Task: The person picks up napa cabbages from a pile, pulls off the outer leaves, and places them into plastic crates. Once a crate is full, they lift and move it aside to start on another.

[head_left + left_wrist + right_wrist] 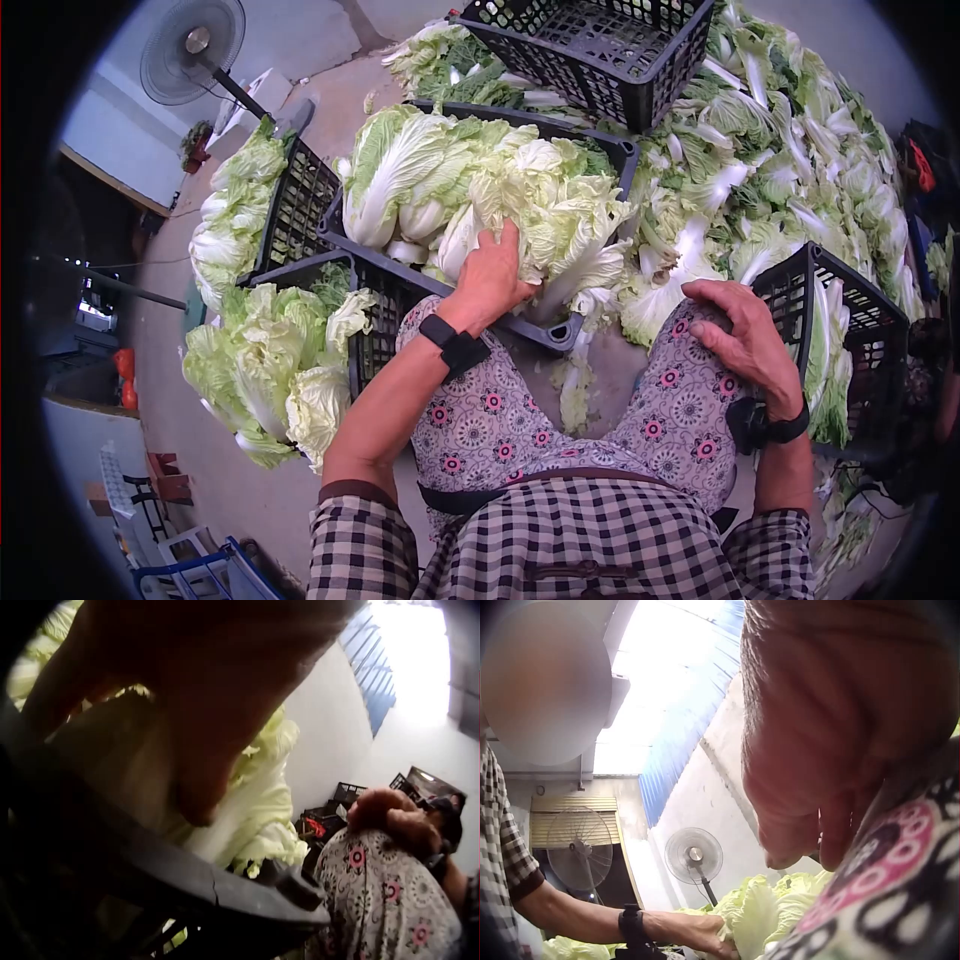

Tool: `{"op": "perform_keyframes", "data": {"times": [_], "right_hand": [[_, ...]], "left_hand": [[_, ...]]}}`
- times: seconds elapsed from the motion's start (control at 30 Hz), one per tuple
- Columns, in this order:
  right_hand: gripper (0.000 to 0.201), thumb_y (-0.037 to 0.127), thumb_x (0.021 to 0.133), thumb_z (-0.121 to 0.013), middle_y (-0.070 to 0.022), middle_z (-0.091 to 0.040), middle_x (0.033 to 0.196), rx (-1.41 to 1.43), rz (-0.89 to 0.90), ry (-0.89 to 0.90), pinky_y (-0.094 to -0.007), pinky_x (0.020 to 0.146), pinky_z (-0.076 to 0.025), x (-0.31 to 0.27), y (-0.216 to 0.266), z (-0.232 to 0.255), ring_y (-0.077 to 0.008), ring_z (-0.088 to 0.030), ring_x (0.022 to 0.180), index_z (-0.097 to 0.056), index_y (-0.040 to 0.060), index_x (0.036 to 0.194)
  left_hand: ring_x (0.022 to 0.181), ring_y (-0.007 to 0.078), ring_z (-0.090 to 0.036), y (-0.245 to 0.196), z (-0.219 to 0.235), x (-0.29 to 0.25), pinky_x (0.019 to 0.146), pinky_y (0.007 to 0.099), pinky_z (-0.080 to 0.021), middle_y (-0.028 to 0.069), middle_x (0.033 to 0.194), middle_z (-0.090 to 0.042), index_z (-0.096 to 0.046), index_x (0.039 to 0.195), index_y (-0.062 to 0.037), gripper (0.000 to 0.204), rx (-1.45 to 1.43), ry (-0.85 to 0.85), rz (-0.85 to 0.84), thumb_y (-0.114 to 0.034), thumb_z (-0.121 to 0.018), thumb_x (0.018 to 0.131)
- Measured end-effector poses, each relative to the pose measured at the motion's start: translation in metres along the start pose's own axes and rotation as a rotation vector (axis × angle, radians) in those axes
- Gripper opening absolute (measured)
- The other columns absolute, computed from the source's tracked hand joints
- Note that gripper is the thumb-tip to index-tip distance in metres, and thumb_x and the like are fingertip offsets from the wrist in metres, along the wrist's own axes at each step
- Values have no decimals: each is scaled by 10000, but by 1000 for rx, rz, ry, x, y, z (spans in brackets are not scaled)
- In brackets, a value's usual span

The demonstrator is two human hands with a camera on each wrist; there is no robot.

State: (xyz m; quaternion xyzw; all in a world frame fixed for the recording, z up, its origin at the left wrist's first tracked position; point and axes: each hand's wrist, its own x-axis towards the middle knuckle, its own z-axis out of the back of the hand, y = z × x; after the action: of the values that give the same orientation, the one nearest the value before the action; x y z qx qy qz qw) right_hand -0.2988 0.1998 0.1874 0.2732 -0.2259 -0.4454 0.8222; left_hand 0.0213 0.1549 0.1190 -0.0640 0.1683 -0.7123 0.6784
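My left hand (490, 272) is down at the near side of a black plastic crate (335, 232) piled with napa cabbages (395, 175). It grips a pale napa cabbage (458, 243) there, and the fingertips are partly hidden among the leaves. In the left wrist view, thumb and fingers spread to either side of that cabbage, just above the crate's dark rim (187, 881). My right hand (742, 328) rests on the patterned right knee (675, 400), with its fingers relaxed and nothing held. The right wrist view shows its fingers hanging loosely by the cloth.
Left of my legs, another crate of cabbages (255, 350) stands beside the first. A crate (860, 360) holding some leaves is by my right knee. Loose cabbage leaves (760, 180) heap up at the right, with a black crate (640, 85) above them. A fan (195, 45) stands far left.
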Motion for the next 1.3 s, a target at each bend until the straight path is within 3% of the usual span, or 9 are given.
{"op": "perform_keyframes", "data": {"times": [0.17,0.2,0.33,0.43,0.63,0.77,0.87,1.07,1.3], "right_hand": [[395,177,736,-656,-162,-614,1035,-31,57,-23,-390,902,-397,-2,-4,-2,-329,-563,969,-571,17,1086],[393,174,733,-658,-161,-614,1036,-26,56,-23,-391,902,-396,-2,-5,-2,-331,-562,969,-570,18,1083],[396,170,725,-663,-158,-613,1037,-52,27,-18,-394,902,-396,-4,-4,0,-333,-560,973,-567,22,1080],[397,169,726,-664,-157,-613,1040,-50,23,-10,-393,902,-396,-3,-4,0,-332,-558,979,-568,28,1085],[481,186,727,-680,-164,-599,1077,-20,-6,-64,-400,897,-404,4,-4,-7,-330,-560,981,-535,44,1163],[536,189,729,-679,-177,-571,1143,82,-97,11,-401,903,-407,7,7,-3,-348,-547,1005,-496,30,1207],[550,186,736,-673,-185,-555,1165,-132,39,45,-396,903,-413,5,3,-3,-346,-535,1030,-475,20,1222],[605,190,753,-660,-212,-519,1218,-44,121,94,-404,947,-399,17,21,-5,-369,-486,1124,-418,25,1284],[699,176,743,-674,-237,-562,1126,-98,118,267,-418,824,-464,59,47,-43,-362,-563,1010,-328,-7,1323]], "left_hand": [[874,399,-588,27,3,8,765,466,-479,220,985,-581,-459,1100,-26,579,-102,-148,-134,-263,-738,652],[867,319,-618,28,9,7,775,414,-492,169,944,-628,-514,1065,-10,504,-157,-170,-112,-210,-741,662],[850,165,-620,53,38,16,769,284,-495,83,985,-644,-552,1131,-14,488,-975,48,-9,-101,-738,688],[843,186,-642,34,88,3,786,319,-515,85,976,-647,-550,1128,-1,428,-1273,83,80,-173,-694,763],[1095,267,-549,35,69,-10,913,505,-456,99,1216,-542,-432,1287,-91,462,-2039,178,133,-192,-593,867],[1138,284,-512,27,55,-17,927,499,-444,111,1245,-516,-414,1298,-82,491,-2066,149,141,-226,-600,866],[1123,294,-514,28,51,-17,903,500,-453,113,1231,-512,-410,1287,-97,514,-2128,123,225,-264,-625,851],[1086,316,-509,18,31,-34,832,483,-462,125,1232,-497,-417,1274,-119,512,-2188,51,311,-329,-614,851],[1054,303,-532,-7,5,-48,777,462,-497,119,1210,-518,-459,1241,-113,493,-2486,219,343,-407,-572,862]]}}
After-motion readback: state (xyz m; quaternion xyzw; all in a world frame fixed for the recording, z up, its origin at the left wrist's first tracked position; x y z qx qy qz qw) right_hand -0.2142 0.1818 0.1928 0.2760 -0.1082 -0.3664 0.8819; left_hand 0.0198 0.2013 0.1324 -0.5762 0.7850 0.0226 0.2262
